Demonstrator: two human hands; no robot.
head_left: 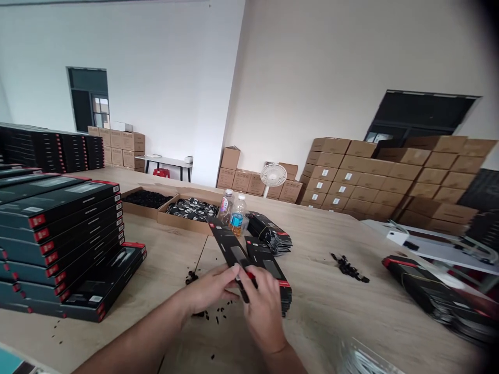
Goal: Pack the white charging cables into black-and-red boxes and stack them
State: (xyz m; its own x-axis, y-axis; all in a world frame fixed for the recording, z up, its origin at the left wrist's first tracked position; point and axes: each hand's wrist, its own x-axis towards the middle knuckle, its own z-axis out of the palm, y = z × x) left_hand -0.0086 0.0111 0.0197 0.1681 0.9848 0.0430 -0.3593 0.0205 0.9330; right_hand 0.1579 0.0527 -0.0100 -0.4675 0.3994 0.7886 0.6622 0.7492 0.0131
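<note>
A long, flat black printed carton (pixel 228 241) with a red mark at its far end slants up and away from me over the table. My left hand (pixel 213 286) grips its near end from the left, thumb on top. My right hand (pixel 265 304) is closed on the same end from the right, its fingers bent over the edge. A pile of flat black cartons (pixel 267 262) lies beneath and just right of the held one. Small black pieces (pixel 192 278) are scattered beside my left hand. The underside of the held carton is hidden.
Finished black boxes (pixel 89 223) are stacked at left. Two shallow cardboard trays (pixel 183 223) hold black parts behind. Two plastic bottles (pixel 236 215) stand near a banded carton bundle (pixel 268 231). Black pieces (pixel 349 269) and another banded bundle (pixel 432 291) lie at right.
</note>
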